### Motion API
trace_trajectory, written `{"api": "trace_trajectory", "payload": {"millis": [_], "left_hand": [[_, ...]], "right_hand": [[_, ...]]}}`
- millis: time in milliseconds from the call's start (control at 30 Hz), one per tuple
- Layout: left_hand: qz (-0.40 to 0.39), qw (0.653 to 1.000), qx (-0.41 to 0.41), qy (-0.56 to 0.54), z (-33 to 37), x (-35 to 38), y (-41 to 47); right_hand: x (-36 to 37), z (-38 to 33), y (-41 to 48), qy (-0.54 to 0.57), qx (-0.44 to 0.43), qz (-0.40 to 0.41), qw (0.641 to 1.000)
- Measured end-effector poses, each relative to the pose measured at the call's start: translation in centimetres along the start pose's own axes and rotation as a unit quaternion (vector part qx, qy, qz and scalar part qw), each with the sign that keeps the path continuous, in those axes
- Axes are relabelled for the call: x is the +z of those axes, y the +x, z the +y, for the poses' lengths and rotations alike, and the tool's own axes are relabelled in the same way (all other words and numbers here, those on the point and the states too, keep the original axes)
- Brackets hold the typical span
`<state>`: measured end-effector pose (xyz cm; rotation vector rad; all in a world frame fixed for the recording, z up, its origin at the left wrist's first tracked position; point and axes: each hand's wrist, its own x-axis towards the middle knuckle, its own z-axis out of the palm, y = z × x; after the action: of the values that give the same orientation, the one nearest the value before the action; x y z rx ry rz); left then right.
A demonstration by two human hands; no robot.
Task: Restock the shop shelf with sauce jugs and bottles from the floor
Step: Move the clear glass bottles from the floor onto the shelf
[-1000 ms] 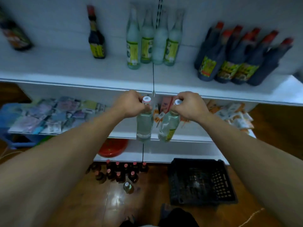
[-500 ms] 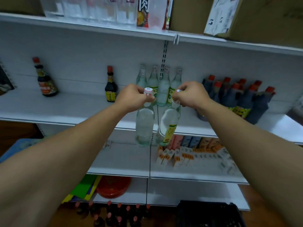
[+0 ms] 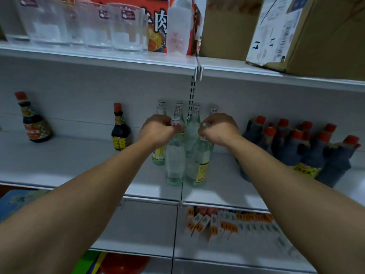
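Observation:
My left hand (image 3: 158,130) grips the neck of a clear glass bottle (image 3: 174,161) with a white and red cap. My right hand (image 3: 219,129) grips the neck of a second clear bottle (image 3: 198,165) with a yellow-green label. Both bottles hang upright side by side, with their bases at the surface of the white middle shelf (image 3: 79,163); contact with it is unclear. Just behind them stands a row of similar clear bottles (image 3: 194,119) against the back panel.
Two dark sauce bottles (image 3: 33,120) (image 3: 120,129) stand to the left on the same shelf. Several dark red-capped jugs (image 3: 308,147) crowd the right side. Glass mugs (image 3: 126,26) and cardboard boxes (image 3: 316,32) sit on the shelf above. Small orange packets (image 3: 221,224) lie on the shelf below.
Both hands have lifted the two clear bottles from below the shelf edge up and forward onto the middle shelf, in front of the row of similar bottles. The view has tilted upward.

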<state>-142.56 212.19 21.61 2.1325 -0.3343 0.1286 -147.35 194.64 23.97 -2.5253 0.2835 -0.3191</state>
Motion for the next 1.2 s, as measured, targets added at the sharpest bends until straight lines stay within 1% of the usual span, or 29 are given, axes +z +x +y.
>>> {"api": "trace_trajectory", "payload": {"millis": [67, 167, 267, 367, 433, 500, 567, 633, 700, 800, 933, 1000, 1067, 1133, 1200], "left_hand": [[-0.004, 1.0, -0.006, 0.01, -0.3, 0.9, 1.4], [-0.001, 1.0, -0.01, 0.009, -1.1, 2.5, 3.0], [0.02, 0.998, -0.011, -0.051, -2.0, 4.0, 3.9], [0.01, 0.996, -0.007, -0.094, -2.6, 4.8, 4.2], [-0.005, 0.998, 0.001, -0.07, -3.2, 5.5, 3.9], [0.011, 0.999, 0.014, -0.034, -4.2, 6.3, 3.2], [0.029, 0.999, 0.027, -0.037, -5.7, 7.0, 2.6], [0.017, 0.999, 0.022, -0.028, -7.5, 7.3, 1.8], [0.001, 1.0, -0.002, -0.009, -9.0, 7.6, 0.8], [0.037, 0.999, -0.025, -0.015, -10.0, 8.2, 0.2], [0.104, 0.994, -0.005, 0.038, -10.5, 8.4, 1.1], [0.124, 0.991, -0.017, 0.036, -10.6, 8.3, 1.4], [0.115, 0.992, -0.049, 0.031, -10.7, 8.3, 2.0], [0.091, 0.992, -0.084, 0.018, -11.0, 8.4, 2.6], [0.084, 0.992, -0.09, -0.003, -11.5, 8.6, 3.4]], "right_hand": [[0.5, 0.9, 1.5, 0.028, 0.006, -0.013, 1.0], [1.3, 2.1, 3.5, 0.07, -0.003, -0.009, 0.998], [2.6, 3.4, 5.0, 0.097, 0.005, -0.015, 0.995], [4.4, 5.1, 5.3, 0.103, 0.034, -0.062, 0.992], [5.3, 5.8, 5.0, 0.12, 0.048, -0.066, 0.989], [5.6, 6.0, 4.9, 0.095, 0.039, -0.071, 0.992], [5.8, 6.4, 4.6, 0.076, 0.046, -0.102, 0.991], [6.0, 6.8, 4.3, 0.112, 0.077, -0.133, 0.982], [6.4, 7.1, 4.4, 0.159, 0.098, -0.148, 0.971], [7.0, 6.9, 4.6, 0.205, 0.104, -0.121, 0.966], [8.0, 7.3, 4.9, 0.22, 0.091, -0.093, 0.967], [8.5, 7.8, 5.2, 0.227, 0.085, -0.08, 0.967], [8.9, 8.2, 5.6, 0.235, 0.084, -0.074, 0.966], [9.3, 8.6, 6.1, 0.236, 0.086, -0.066, 0.966], [9.6, 8.8, 6.5, 0.229, 0.094, -0.056, 0.967]]}}
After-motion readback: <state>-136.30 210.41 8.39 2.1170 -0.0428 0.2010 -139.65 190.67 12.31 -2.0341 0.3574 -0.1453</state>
